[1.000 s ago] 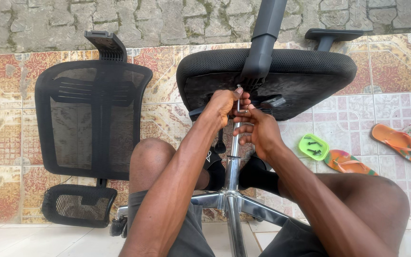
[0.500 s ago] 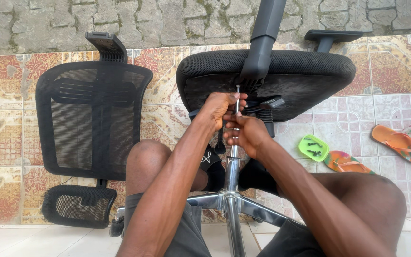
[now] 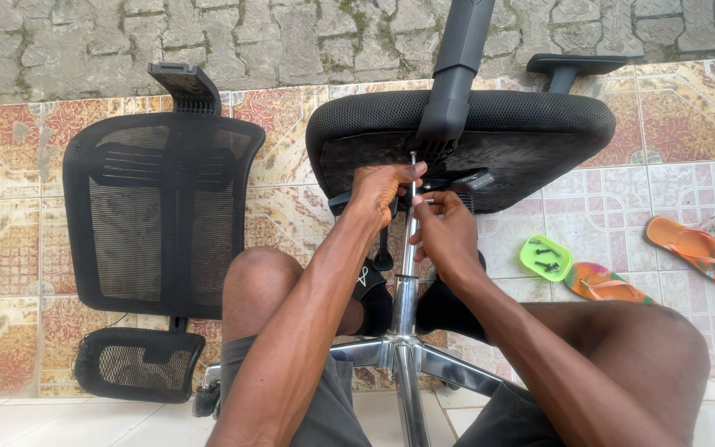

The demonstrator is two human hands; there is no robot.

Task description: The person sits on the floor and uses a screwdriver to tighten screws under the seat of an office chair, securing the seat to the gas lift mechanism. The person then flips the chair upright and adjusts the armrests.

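Your left hand point(image 3: 384, 184) pinches the top of a thin metal tool shaft point(image 3: 412, 170) standing upright under the chair seat point(image 3: 531, 124); your right hand point(image 3: 444, 232) is clenched round the same shaft lower down, just above the chrome gas column point(image 3: 405, 298); the tip sits where the black backrest arm point(image 3: 455, 66) meets the seat's underside mechanism point(image 3: 465, 180); whether the tip is seated in a fastener head, I cannot tell; fingers hide it.

For this step: keep the shaft square to the plate; let the left hand steady and press the tip in, the right hand do the turning; a thin shaft flexes, so grip close to the tip; the seat lies on its edge on smooth glazed tiles point(image 3: 688, 124) and may slide, so brace it with a knee.

Materials: seat is black woven fabric over foam, rounded rim; column and star base point(image 3: 407, 356) are polished chrome, slippery; the detached mesh backrest point(image 3: 159, 211) lies flat to your left, open mesh in a hard plastic frame, with its lumbar pad point(image 3: 138, 364) below; spare screws sit in a small green tray point(image 3: 545, 257) to your right, beside the orange flip-flops point(image 3: 693, 248); rough stone paving point(image 3: 126, 37) beyond the tiles.
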